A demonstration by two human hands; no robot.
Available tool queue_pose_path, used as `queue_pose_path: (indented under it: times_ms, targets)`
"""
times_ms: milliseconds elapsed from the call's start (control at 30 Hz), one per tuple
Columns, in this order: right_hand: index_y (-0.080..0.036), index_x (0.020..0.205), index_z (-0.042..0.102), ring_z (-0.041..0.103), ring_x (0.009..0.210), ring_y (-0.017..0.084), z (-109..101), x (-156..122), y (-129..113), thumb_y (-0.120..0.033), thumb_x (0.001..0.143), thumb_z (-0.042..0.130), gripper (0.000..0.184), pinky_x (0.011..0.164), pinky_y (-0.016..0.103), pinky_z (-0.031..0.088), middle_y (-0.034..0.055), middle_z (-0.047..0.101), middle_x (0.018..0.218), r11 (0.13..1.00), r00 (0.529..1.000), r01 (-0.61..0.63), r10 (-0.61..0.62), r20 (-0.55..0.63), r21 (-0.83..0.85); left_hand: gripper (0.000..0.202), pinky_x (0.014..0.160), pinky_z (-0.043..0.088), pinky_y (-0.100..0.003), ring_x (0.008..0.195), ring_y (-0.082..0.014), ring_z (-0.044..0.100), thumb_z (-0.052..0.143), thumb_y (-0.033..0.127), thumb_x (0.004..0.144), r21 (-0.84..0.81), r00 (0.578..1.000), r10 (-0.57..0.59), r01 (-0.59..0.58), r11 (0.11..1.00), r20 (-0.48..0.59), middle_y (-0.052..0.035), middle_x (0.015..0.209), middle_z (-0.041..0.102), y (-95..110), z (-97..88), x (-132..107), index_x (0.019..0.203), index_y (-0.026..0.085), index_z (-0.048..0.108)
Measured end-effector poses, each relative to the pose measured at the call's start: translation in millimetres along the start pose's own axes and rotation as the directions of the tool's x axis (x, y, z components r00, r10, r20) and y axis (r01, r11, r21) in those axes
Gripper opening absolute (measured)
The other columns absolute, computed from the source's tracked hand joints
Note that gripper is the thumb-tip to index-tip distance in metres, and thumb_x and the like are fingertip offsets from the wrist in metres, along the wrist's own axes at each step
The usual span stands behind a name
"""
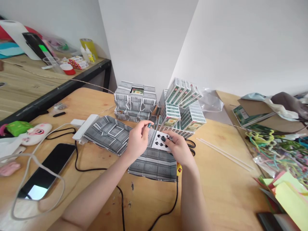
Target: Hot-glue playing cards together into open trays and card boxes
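Table (216,179) is bearing everything I am watching remotely. Card boxes (169,114) are standing stacked behind, seemingly leaving room for the card-covered tray (154,163) in front. My left hand (138,138) is pinching, fingertips together, whether around anything I cannot tell; my right hand (178,147) is curling closed, thumb clamping a spade card (158,140) at the tray's far side, probably steadying it.

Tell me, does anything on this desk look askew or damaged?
Yes, mildly. The upper white-and-green rectangular cardboard boxes seem to slant unevenly atop neater stacks. The tan wooden tabletop bears dark marks, perhaps stains, on the near side of the shallow grey patterned tray.
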State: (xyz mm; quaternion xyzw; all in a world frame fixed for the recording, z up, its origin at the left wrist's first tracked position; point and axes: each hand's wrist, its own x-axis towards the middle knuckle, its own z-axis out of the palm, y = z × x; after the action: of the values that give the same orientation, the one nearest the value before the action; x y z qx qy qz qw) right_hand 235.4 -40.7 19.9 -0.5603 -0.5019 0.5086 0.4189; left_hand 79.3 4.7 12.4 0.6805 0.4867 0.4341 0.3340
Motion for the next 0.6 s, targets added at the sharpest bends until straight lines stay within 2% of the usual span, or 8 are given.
queue_pose_path:
  times_ms: [133,200,233,300,367,433,500,600]
  targets:
    - [-0.021,0.086,0.056,0.048,0.056,0.011,3.2,0.1,0.3,-0.034,0.078,0.055,0.015,0.047,0.020,0.037,-0.0027,0.055,0.068,0.999,1.000,-0.008,0.009,-0.008,0.044,0.025,0.071,0.044,-0.027,0.075,-0.0153,0.059,0.035,0.021,0.090,0.034,1.000,0.016,-0.016,0.999,-0.004,-0.0041,0.093,0.066,3.8,7.2,-4.6,0.101,0.020,0.058]
    - [-0.021,0.083,0.054,0.048,0.054,0.010,2.7,0.3,1.3,-0.034,0.078,0.056,0.014,0.045,0.020,0.037,-0.0031,0.054,0.066,0.999,1.000,-0.011,0.011,-0.013,0.032,0.028,0.066,0.045,-0.026,0.067,-0.0144,0.057,0.033,0.020,0.090,0.065,0.998,0.000,-0.004,0.998,0.065,-0.0032,0.086,0.065,1.7,6.1,-2.4,0.105,0.020,0.056]
    - [-0.021,0.083,0.054,0.047,0.052,0.010,1.7,0.5,2.0,-0.035,0.078,0.056,0.015,0.044,0.020,0.036,-0.0032,0.054,0.065,1.000,1.000,-0.010,0.010,-0.020,0.007,0.030,0.064,0.045,-0.026,0.063,-0.0141,0.056,0.032,0.021,0.090,0.085,0.993,-0.009,-0.001,0.996,0.119,-0.0028,0.084,0.065,-1.1,3.3,0.2,0.108,0.021,0.055]
    - [-0.022,0.084,0.054,0.045,0.046,0.010,-1.5,1.2,3.8,-0.035,0.078,0.055,0.015,0.041,0.020,0.035,-0.0038,0.054,0.061,0.998,0.999,-0.007,0.004,-0.048,-0.065,0.032,0.066,0.046,-0.028,0.068,-0.0148,0.058,0.030,0.020,0.090,0.137,0.975,0.011,-0.043,0.990,0.224,-0.0046,0.095,0.064,-10.3,-7.5,7.7,0.112,0.021,0.054]
    - [-0.022,0.083,0.053,0.044,0.039,0.010,-4.9,1.9,5.7,-0.035,0.077,0.056,0.014,0.038,0.022,0.035,-0.0049,0.053,0.057,0.992,0.997,-0.017,0.007,-0.079,-0.122,0.033,0.069,0.048,-0.030,0.074,-0.0160,0.060,0.029,0.020,0.090,0.248,0.967,-0.026,-0.039,0.968,0.254,-0.0077,0.107,0.060,-23.2,-23.8,16.7,0.110,0.019,0.055]
    - [-0.023,0.082,0.051,0.044,0.037,0.010,-7.2,2.5,7.1,-0.036,0.076,0.057,0.015,0.037,0.023,0.036,-0.0052,0.053,0.056,0.991,0.995,-0.028,0.015,-0.102,-0.134,0.028,0.078,0.047,-0.033,0.086,-0.0203,0.061,0.035,0.019,0.086,0.451,0.962,-0.080,-0.047,0.891,0.260,-0.0089,0.107,0.059,-37.3,-41.7,24.5,0.101,0.019,0.058]
    - [-0.023,0.083,0.051,0.047,0.038,0.011,-7.7,2.5,7.3,-0.036,0.076,0.057,0.015,0.038,0.024,0.038,-0.0043,0.055,0.058,0.990,0.993,-0.026,0.010,-0.117,-0.136,0.022,0.082,0.046,-0.037,0.094,-0.0272,0.060,0.046,0.022,0.081,0.669,0.950,-0.219,0.014,0.743,0.223,-0.0126,0.105,0.060,-49.9,-55.9,29.9,0.098,0.017,0.060]
    - [-0.023,0.083,0.051,0.051,0.040,0.012,-6.1,1.5,5.3,-0.035,0.076,0.057,0.014,0.039,0.025,0.040,-0.0029,0.058,0.060,0.986,0.992,-0.014,-0.007,-0.126,-0.164,0.042,0.081,0.046,-0.041,0.100,-0.0368,0.059,0.061,0.030,0.071,0.839,0.906,-0.401,0.107,0.534,0.140,-0.0233,0.111,0.057,-64.0,-63.5,33.8,0.106,0.009,0.056]
